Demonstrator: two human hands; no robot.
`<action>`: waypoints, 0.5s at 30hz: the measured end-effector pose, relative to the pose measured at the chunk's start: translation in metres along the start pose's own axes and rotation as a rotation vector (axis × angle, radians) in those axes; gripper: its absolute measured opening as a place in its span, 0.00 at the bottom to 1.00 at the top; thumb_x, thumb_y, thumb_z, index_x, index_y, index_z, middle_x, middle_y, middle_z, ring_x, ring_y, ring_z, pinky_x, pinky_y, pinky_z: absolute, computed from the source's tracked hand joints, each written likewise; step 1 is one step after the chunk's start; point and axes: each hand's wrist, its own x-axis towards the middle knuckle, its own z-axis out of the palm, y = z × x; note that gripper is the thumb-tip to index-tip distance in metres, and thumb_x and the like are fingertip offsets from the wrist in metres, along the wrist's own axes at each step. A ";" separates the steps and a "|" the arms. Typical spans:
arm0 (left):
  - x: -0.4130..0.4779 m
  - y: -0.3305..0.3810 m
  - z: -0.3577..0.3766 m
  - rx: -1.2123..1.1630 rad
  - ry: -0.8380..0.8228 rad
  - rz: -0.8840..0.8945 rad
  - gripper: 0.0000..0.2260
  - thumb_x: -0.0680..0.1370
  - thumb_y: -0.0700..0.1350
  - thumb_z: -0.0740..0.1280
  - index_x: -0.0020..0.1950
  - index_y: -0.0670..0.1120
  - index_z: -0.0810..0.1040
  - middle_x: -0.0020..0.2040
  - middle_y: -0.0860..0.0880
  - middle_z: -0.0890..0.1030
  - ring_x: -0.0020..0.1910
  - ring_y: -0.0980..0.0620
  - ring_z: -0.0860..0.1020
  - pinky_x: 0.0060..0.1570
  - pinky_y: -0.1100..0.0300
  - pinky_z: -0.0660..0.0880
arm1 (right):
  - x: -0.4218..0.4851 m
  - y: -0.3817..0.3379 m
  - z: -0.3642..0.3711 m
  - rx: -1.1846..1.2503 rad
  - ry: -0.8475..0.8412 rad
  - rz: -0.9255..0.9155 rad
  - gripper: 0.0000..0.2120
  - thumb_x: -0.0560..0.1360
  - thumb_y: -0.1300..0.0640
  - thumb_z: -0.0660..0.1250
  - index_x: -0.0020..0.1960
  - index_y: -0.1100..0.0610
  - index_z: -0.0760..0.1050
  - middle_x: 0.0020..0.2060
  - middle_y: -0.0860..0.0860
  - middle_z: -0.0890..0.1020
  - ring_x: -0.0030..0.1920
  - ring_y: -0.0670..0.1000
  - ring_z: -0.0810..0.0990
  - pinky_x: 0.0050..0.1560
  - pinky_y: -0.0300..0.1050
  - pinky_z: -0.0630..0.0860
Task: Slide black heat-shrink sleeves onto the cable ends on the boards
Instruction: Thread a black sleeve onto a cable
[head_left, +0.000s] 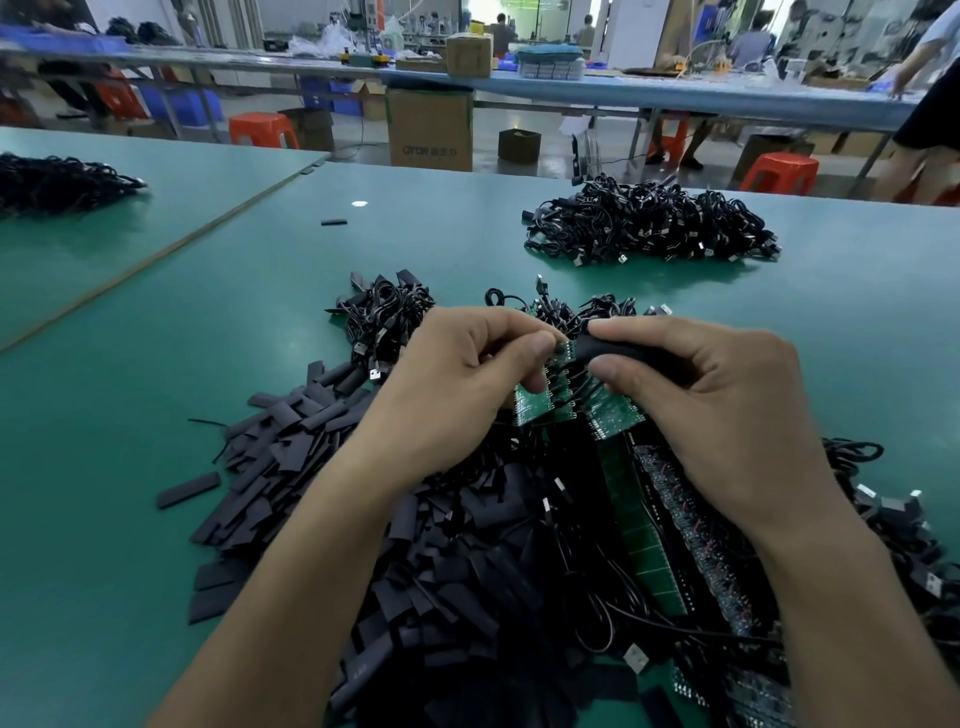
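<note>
My left hand (457, 384) pinches the top of a small green board (540, 405) between thumb and fingers. My right hand (717, 400) grips a black heat-shrink sleeve (618, 351) between thumb and forefinger, its open end touching the board's upper edge. More green boards with black cables (649, 530) lie in a strip under my right wrist. A big heap of loose flat black sleeves (311, 447) spreads below my left forearm.
A pile of black USB cables (649, 223) lies at the far right of the green table (156, 364), a smaller bunch (384, 312) just beyond my left hand, another (57, 182) far left. One stray sleeve (333, 222) lies mid-table. People and benches stand behind.
</note>
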 end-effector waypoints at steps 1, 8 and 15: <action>0.000 -0.001 -0.001 -0.021 -0.011 -0.005 0.08 0.82 0.44 0.66 0.47 0.55 0.83 0.33 0.55 0.82 0.32 0.53 0.74 0.33 0.56 0.73 | 0.000 0.000 0.000 0.019 -0.009 0.007 0.13 0.71 0.54 0.76 0.55 0.45 0.83 0.43 0.35 0.84 0.44 0.37 0.84 0.48 0.28 0.76; -0.001 -0.003 -0.001 -0.174 -0.107 -0.063 0.03 0.79 0.43 0.70 0.52 0.50 0.78 0.37 0.47 0.86 0.37 0.35 0.77 0.42 0.52 0.72 | -0.001 0.000 -0.003 0.160 -0.189 0.059 0.11 0.71 0.54 0.74 0.54 0.46 0.84 0.40 0.42 0.87 0.39 0.44 0.85 0.42 0.34 0.79; -0.001 0.001 -0.002 -0.262 -0.104 -0.059 0.05 0.78 0.41 0.71 0.48 0.44 0.76 0.38 0.45 0.86 0.37 0.54 0.83 0.42 0.63 0.78 | -0.001 -0.002 0.005 0.312 -0.149 0.081 0.09 0.73 0.55 0.72 0.52 0.50 0.84 0.39 0.46 0.87 0.38 0.47 0.85 0.38 0.37 0.80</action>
